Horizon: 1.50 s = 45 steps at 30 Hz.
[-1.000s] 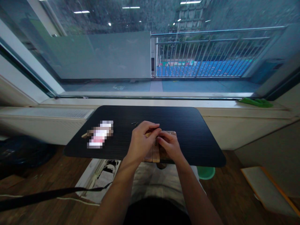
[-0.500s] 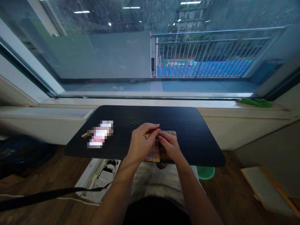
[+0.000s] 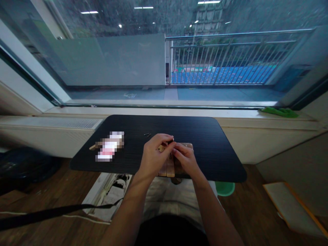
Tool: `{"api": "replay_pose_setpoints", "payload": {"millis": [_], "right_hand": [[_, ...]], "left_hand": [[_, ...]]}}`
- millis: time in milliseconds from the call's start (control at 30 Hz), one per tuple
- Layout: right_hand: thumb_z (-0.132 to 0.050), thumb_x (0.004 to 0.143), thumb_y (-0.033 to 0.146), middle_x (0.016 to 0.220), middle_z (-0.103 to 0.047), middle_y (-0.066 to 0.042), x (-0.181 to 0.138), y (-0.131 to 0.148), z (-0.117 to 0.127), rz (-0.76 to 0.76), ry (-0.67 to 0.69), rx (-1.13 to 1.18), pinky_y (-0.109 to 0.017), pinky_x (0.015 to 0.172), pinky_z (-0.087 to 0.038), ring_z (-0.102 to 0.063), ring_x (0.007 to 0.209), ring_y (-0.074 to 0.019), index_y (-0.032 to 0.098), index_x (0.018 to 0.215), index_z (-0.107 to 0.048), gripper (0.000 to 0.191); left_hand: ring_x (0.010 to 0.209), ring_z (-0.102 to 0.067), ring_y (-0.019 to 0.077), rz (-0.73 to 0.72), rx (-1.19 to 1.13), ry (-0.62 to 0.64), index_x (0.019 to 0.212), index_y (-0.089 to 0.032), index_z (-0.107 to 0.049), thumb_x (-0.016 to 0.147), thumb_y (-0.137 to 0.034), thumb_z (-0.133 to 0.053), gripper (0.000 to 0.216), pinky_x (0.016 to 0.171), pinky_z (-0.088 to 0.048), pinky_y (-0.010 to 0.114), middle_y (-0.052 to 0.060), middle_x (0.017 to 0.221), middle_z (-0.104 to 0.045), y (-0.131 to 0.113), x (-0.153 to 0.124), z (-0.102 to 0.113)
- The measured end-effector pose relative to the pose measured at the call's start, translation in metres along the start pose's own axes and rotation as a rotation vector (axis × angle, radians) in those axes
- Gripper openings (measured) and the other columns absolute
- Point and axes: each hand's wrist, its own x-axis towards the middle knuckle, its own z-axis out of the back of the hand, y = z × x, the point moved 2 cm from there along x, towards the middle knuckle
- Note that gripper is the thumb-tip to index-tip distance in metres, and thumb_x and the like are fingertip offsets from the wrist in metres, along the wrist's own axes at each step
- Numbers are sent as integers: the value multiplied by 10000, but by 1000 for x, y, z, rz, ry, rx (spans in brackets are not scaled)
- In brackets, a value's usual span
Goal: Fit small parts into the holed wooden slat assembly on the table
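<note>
My left hand [image 3: 155,152] is over the near middle of the black table [image 3: 205,147], its thumb and fingers pinched together. Close against it, my right hand [image 3: 186,158] is closed too, and the fingertips of both meet. Whatever small thing they pinch is mostly hidden by the fingers. Under my hands lies a wooden piece [image 3: 170,169] with light strips beside a darker brown part, at the table's near edge. A few thin screws or nails [image 3: 147,134] lie on the tabletop beyond my left hand.
A pixelated object [image 3: 110,147] sits on the table's left side, a wooden stick end [image 3: 92,148] jutting from it. Past the table stands a window sill [image 3: 164,111] with a green cloth [image 3: 279,112]. Below right is a green basin [image 3: 225,188]; a dark strap [image 3: 58,212] crosses lower left.
My left fingertips have shifted slightly, and a bit more of the light wood shows between the hands. Both hands otherwise stay in place over the wooden piece.
</note>
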Motion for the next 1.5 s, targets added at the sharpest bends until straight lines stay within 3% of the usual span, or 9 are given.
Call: {"api": "replay_pose_setpoints", "payload": {"millis": [133,567,1067,1500], "right_hand": [[-661,879,340,994,-775,-36,0,0,0,-21,-19,-9,-356,888,-540,-693,939,-211,254,950,-785,166],[-674,858,306,945,-769,-24,0,-2,0,-22,-26,48,-339,853,-541,-695,911,-198,257,928,-782,138],[-688,826,356,893,-769,-24,-1,-4,1,-66,-62,21,-312,744,-540,-684,830,-195,254,922,-783,169],[-688,851,401,928,-768,-32,-2,-6,0,-61,-36,40,-340,817,-537,-685,886,-207,257,962,-780,205]], "left_hand": [[813,-672,160,-36,64,-42,888,-206,-748,826,-172,-727,73,734,-578,283,45,917,-703,-1,-1,-2],[815,-679,144,-77,45,-4,934,-190,-745,857,-126,-689,115,743,-570,265,38,896,-718,-1,-1,-1],[881,-736,179,-1,50,41,975,-196,-751,864,-165,-659,148,820,-613,306,57,964,-779,1,-2,0],[884,-739,175,7,47,50,987,-191,-747,864,-165,-643,162,824,-618,306,58,967,-782,3,-5,-2]]}}
